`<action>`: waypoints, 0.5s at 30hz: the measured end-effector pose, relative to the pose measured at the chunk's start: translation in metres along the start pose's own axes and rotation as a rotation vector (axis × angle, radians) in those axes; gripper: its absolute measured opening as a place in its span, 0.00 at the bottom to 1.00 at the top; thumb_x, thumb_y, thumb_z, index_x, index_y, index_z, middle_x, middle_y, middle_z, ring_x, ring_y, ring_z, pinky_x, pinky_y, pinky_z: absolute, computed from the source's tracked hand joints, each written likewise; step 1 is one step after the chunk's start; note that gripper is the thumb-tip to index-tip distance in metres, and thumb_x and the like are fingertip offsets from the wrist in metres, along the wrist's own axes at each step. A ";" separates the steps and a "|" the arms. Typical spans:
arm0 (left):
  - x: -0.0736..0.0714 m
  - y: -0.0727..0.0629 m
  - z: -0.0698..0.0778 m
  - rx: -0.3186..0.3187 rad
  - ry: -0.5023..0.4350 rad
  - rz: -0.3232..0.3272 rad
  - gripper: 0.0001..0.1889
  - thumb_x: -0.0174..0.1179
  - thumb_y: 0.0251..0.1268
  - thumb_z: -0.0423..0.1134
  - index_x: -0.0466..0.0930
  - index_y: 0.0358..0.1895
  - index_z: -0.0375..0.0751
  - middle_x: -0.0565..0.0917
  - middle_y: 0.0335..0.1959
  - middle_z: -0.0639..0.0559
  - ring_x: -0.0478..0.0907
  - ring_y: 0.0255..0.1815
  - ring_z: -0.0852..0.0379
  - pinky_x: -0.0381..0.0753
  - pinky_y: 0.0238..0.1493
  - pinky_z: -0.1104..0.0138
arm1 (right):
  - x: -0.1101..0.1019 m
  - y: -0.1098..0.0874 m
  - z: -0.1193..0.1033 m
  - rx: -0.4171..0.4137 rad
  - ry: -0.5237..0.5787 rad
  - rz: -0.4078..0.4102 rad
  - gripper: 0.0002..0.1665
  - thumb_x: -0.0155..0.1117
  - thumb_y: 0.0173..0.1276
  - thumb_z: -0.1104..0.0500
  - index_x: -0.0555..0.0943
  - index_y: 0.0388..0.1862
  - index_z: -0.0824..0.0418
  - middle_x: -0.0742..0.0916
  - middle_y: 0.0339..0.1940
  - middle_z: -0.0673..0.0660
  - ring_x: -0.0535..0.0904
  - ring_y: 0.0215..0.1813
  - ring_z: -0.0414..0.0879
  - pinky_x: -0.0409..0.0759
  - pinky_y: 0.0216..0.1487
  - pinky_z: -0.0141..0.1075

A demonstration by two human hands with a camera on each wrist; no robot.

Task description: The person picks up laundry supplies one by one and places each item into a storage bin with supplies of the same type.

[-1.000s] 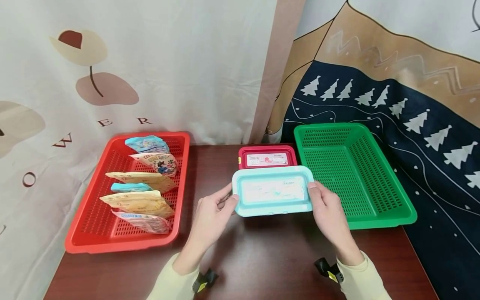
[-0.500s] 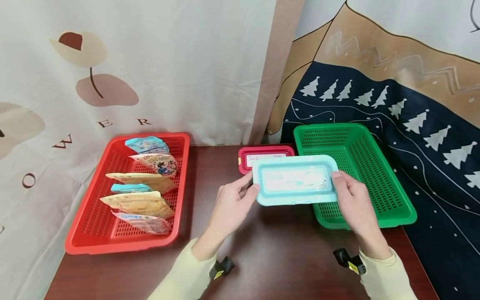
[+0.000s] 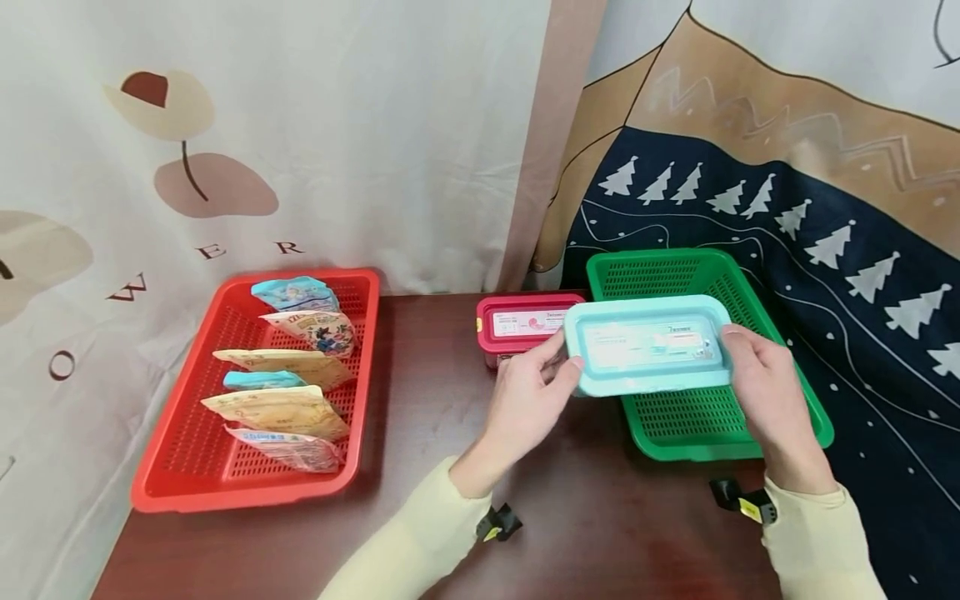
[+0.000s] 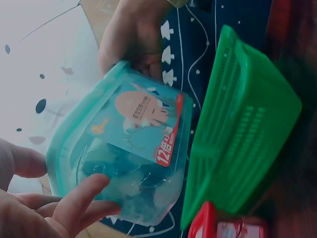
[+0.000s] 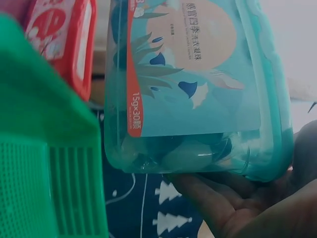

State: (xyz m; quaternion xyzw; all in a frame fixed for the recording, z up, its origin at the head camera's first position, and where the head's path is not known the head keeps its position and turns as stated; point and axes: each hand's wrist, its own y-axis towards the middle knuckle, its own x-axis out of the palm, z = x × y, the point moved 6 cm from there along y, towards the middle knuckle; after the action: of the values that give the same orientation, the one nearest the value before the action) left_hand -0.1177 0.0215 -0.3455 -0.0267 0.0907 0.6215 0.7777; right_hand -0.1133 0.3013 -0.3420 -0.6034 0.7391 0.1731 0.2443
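A clear tub of laundry pods with a turquoise lid is held up between both hands, partly over the green basket. My left hand grips its left end, thumb at the lid's edge and fingers against the side. At the other end, my right hand grips it with the thumb at the lid's rim. In the left wrist view the tub's printed label faces the camera, and bluish pods show through the wall. The right wrist view shows fingers under the tub's end.
A similar tub with a red lid stands at the back of the table, left of the green basket and partly behind the held tub. At left, a red basket holds several snack-like packets. Curtains hang behind.
Both hands have carried the turquoise-lidded tub to the right and slightly away, from in front of the red-lidded tub to partly over the green basket. The baskets have stayed put.
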 end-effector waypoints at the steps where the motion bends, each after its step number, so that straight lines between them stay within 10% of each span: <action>1: 0.004 0.001 0.000 -0.014 0.002 -0.010 0.29 0.63 0.75 0.41 0.71 0.75 0.42 0.83 0.63 0.47 0.83 0.57 0.60 0.81 0.56 0.63 | -0.003 0.002 0.003 0.005 -0.005 0.005 0.37 0.36 0.86 0.42 0.68 0.77 0.67 0.79 0.66 0.70 0.73 0.52 0.27 0.68 0.49 0.17; 10: 0.040 0.020 0.004 -0.043 0.076 -0.065 0.29 0.60 0.77 0.46 0.69 0.77 0.43 0.80 0.67 0.50 0.81 0.60 0.63 0.79 0.58 0.70 | -0.027 0.018 0.027 0.015 0.088 0.033 0.35 0.39 0.86 0.50 0.66 0.74 0.78 0.80 0.39 0.34 0.75 0.41 0.27 0.74 0.40 0.19; 15: 0.064 0.030 0.002 -0.047 0.100 -0.083 0.29 0.59 0.77 0.47 0.70 0.76 0.40 0.79 0.68 0.50 0.79 0.60 0.65 0.76 0.58 0.75 | -0.043 0.026 0.045 0.062 0.112 0.044 0.34 0.39 0.85 0.51 0.64 0.74 0.79 0.78 0.36 0.32 0.74 0.39 0.29 0.73 0.37 0.20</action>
State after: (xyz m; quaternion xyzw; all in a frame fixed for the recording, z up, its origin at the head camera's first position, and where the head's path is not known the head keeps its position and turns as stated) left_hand -0.1329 0.0900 -0.3521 -0.0797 0.1133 0.5887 0.7964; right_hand -0.1250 0.3659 -0.3556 -0.5880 0.7697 0.1214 0.2171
